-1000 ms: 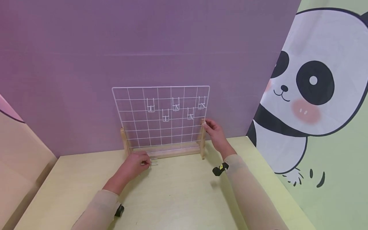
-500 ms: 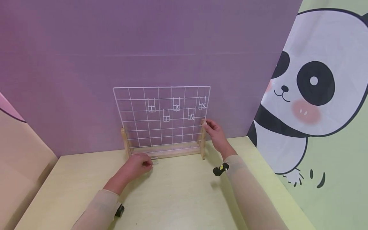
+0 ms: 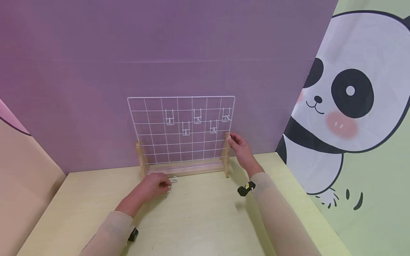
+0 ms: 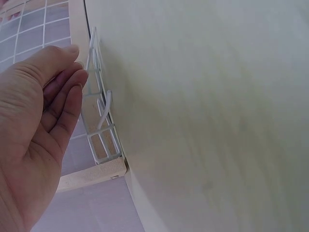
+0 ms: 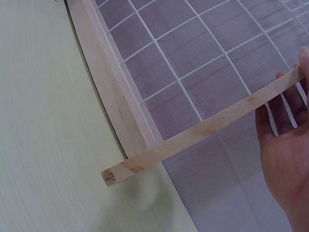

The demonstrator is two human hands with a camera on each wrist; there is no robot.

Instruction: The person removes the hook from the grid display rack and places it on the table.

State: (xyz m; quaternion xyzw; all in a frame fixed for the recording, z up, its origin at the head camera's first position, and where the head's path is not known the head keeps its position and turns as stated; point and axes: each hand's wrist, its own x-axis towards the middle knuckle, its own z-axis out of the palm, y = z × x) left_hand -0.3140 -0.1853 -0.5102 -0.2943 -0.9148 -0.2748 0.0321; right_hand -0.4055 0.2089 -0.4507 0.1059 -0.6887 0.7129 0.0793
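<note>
A white wire grid panel [image 3: 185,151] stands upright in a wooden stand [image 3: 142,160]. My left hand [image 3: 155,185] is low before its left front, pinching a white wire hook [image 4: 107,126] by one end between thumb and fingertips. In the left wrist view the hook's wire reaches down past the fingers; part is hidden by them. My right hand [image 3: 241,151] grips the stand's right post [image 5: 212,126] near its top, thumb in front and fingers behind. Several white hooks hang on the panel, among them one at upper left [image 3: 169,119] and one at upper right [image 3: 226,115].
The pale wooden table [image 3: 198,220] extends in front of the stand. Close behind the panel rises a purple backdrop [image 3: 179,46]. A panda picture [image 3: 352,92] covers the wall to the right.
My left hand has shifted slightly right and down, and the wire hook in it has turned, its free end now pointing lower. My right hand keeps its hold on the post.
</note>
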